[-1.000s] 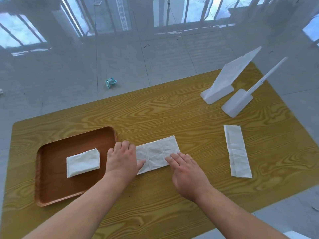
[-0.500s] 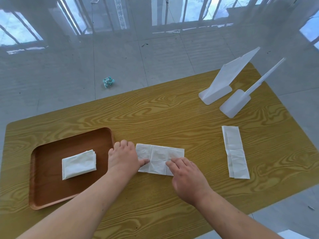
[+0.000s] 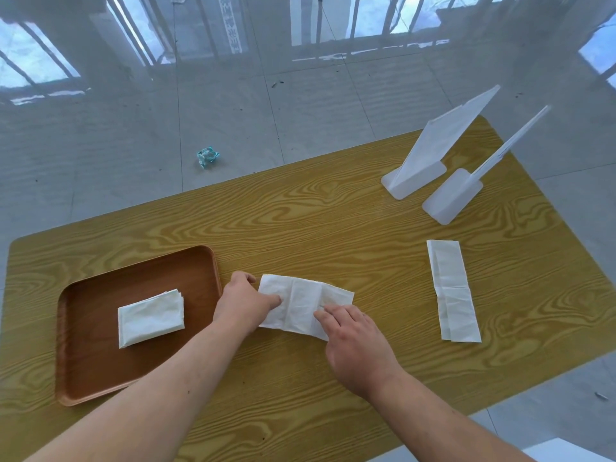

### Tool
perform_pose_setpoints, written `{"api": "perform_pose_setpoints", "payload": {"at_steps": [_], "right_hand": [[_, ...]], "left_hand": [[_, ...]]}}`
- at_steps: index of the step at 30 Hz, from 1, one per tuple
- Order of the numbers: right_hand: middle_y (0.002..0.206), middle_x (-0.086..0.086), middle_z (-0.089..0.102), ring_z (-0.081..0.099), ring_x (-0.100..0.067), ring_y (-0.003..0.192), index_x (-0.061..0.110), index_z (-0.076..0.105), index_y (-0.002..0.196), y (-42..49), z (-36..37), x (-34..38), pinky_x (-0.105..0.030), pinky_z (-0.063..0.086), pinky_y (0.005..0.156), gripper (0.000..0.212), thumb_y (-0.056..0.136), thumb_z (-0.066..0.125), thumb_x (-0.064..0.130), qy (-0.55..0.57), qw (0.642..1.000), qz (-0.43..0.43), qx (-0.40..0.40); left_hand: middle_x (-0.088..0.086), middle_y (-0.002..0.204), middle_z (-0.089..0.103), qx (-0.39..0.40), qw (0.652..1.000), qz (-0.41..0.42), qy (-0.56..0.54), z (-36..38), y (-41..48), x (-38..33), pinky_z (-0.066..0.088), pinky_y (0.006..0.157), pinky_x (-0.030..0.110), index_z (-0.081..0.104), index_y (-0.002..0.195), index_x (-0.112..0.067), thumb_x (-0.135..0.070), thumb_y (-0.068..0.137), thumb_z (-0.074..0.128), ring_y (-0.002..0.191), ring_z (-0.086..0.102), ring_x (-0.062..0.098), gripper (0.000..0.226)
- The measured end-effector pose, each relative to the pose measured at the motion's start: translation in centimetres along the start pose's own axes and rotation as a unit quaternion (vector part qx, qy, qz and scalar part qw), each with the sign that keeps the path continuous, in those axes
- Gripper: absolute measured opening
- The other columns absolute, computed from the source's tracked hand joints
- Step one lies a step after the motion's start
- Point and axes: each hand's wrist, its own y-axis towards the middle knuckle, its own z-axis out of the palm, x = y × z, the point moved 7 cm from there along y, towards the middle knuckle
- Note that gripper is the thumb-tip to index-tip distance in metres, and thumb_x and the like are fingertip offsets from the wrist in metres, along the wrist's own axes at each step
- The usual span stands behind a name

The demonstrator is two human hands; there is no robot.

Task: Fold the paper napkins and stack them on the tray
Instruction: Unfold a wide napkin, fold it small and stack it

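The long napkin (image 3: pixel 301 303) is lying on the desk (image 3: pixel 333 228) just right of the tray (image 3: pixel 93 361), where a folded stack (image 3: pixel 151 316) is sitting. The left hand (image 3: pixel 245 301) is laying its thumb on the napkin's left end, fingers curled; whether it is pinching, I cannot tell. The right hand (image 3: pixel 358 345) is pressing straight fingers on the near right part.

On the wooden table (image 3: pixel 333 221), the left hand (image 3: pixel 245 303) is gripping the creased napkin (image 3: pixel 301 303) at its left end, thumb on top, while the right hand (image 3: pixel 358 345) is pressing straight fingers on its near edge. Folded napkins (image 3: pixel 150 317) are lying stacked in the brown tray (image 3: pixel 100 378).
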Motion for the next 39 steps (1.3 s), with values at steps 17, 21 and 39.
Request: {"api": "perform_pose_setpoints", "payload": {"at_steps": [17,21,39], "right_hand": [[0.140,-0.004,0.058,0.055,-0.028,0.122,0.018,0.051,0.141,-0.5,-0.2,0.6,-0.043,0.049,0.101,0.053,0.088,0.049,0.020,0.008,1.000,-0.012,-0.016],[0.138,-0.004,0.060,0.056,-0.027,0.121,0.019,0.053,0.140,-0.5,-0.5,0.7,-0.043,0.049,0.101,0.051,0.089,0.047,0.021,0.007,1.000,-0.015,-0.023],[0.158,-0.006,0.041,0.031,-0.027,0.147,0.019,0.040,0.151,-0.4,0.3,1.0,-0.041,0.023,0.121,0.056,0.095,0.043,0.020,0.024,0.999,-0.040,0.020]], "left_hand": [[-0.012,0.075,0.062,-0.071,0.968,0.216,0.105,-1.0,-3.2,-5.0,0.038,0.052,0.029,0.054,0.075,-0.033,-0.039,0.085,0.060,0.067,0.056,0.007,0.013],[-0.015,0.082,0.064,-0.017,0.965,0.218,0.143,1.0,-3.8,-5.3,0.045,0.057,0.029,0.057,0.084,-0.036,-0.072,0.082,0.055,0.075,0.059,0.004,0.036],[-0.006,0.091,0.066,-0.034,0.988,0.092,0.120,0.6,-1.5,-1.2,0.050,0.062,0.032,0.059,0.090,-0.026,-0.032,0.080,0.074,0.079,0.060,0.012,0.019]]}}
